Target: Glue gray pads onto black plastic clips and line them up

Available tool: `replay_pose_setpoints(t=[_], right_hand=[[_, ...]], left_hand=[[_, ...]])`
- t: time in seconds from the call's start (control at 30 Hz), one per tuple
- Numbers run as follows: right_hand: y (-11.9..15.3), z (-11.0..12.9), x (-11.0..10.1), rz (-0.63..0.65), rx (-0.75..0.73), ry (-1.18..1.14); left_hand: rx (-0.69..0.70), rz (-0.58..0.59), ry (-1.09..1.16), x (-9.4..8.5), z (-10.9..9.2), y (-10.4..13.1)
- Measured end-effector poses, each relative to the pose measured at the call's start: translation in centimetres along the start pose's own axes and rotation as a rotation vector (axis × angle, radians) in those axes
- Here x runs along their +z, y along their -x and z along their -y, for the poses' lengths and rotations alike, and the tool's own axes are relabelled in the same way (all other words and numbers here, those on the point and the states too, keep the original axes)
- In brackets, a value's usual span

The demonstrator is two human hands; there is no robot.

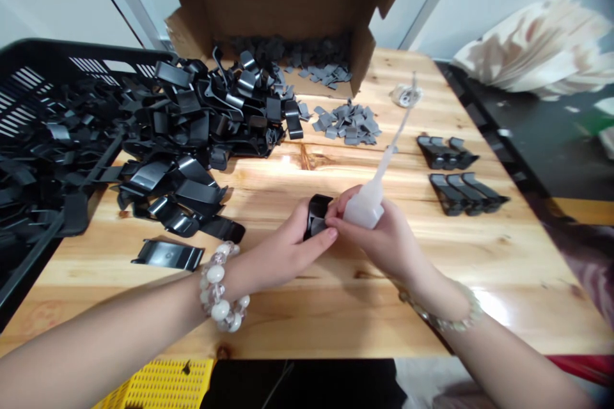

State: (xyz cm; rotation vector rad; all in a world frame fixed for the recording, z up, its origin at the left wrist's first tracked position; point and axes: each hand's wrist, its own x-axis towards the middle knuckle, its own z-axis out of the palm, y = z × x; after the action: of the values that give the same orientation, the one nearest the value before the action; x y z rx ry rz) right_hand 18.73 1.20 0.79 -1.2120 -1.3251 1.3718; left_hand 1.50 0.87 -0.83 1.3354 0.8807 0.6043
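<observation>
In my left hand (302, 236) I hold a curved black plastic clip (317, 206) above the middle of the wooden table. A grey pad (317, 225) shows inside the clip. My right hand (384, 236) is wrapped round a white squeeze bottle (367, 204) with a long thin nozzle that points up and away. The right thumb and fingertips also meet the clip's right edge, close to the left thumb; whether they pinch a small piece there is hidden. Beside my left wrist lies a single black clip (169, 254).
Black clips (211, 108) are heaped at the left, next to a black basket (110, 51) full of them. Loose grey pads (349, 123) lie before an open cardboard box (192, 35). Two rows of clips (467, 193) stand at right, near a white roll (407, 96).
</observation>
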Motion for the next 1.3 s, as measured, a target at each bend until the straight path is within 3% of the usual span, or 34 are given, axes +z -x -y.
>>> replay_pose_setpoints(t=[0.2, 0.37, 0.5, 0.73, 0.87, 1.07, 1.3], right_hand=[[0.1, -0.3, 0.3, -0.034, -0.026, 0.001], [-0.3, -0.4, -0.4, -0.006, 0.009, -0.079], [-1.0, 0.6, -1.9, -0.103, -0.001, -0.170], [-2.4, 1.6, -5.6, -0.236, -0.095, -0.067], [-2.4, 1.9, -6.7, -0.339, -0.171, -0.076], [-2.5, 2.6, -7.3, -0.306, -0.218, -0.218], [-2.6, 3.1, -7.4, -0.414, -0.233, -0.362]], left_hand=[[0.002, -0.028, 0.023, 0.0, 0.2, -0.1], [-0.017, -0.044, 0.169, 0.0, 0.3, -0.3], [0.026, -0.032, 0.334, 0.0, 0.5, -0.6], [-0.026, -0.076, 0.546, 0.0, 0.2, -1.0], [-0.035, -0.086, 0.579, 0.0, 0.3, -1.1], [-0.056, -0.113, 0.589, 0.2, 0.6, -1.2], [-0.078, -0.084, 0.484, 0.2, 0.3, -1.1]])
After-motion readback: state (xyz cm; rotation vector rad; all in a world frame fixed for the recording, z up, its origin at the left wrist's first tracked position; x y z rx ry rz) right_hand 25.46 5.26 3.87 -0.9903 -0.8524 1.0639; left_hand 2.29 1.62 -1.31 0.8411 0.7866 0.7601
